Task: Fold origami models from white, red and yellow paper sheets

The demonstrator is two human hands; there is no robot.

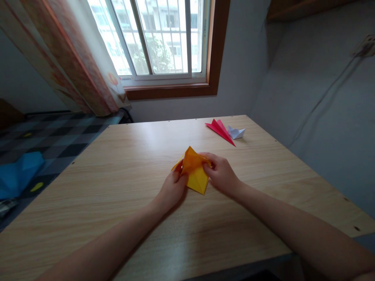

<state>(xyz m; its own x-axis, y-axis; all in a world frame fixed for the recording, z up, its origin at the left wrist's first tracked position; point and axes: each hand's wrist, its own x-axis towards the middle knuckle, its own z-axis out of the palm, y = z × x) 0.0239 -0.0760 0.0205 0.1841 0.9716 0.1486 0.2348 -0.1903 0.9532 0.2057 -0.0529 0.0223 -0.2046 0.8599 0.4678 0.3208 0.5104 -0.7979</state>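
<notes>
I watched through the head camera. The yellow paper, already creased into a pointed, kite-like shape, sat just above the wooden table, near its middle, and I take it as my landmark. My left hand was at the paper's left edge, fingers closed in a pinch on that edge, with a small flap of the sheet showing beyond the thumb. My right hand was at the paper's right edge, fingers curled and gripping the upper right fold, thumb pressed onto the top layer. The paper's lower tip pointed down toward me, between the two wrists; its upper tip stood a little raised. Whether the lower tip touched the table I could not tell.

Beyond the paper and to its right, well apart, lay a red folded piece, flat on the table, and just beside that, farther right, a small white folded piece. Far behind the paper was a window with a curtain to its left. Left of the paper, off the table, a blue thing lay on a chequered surface.
</notes>
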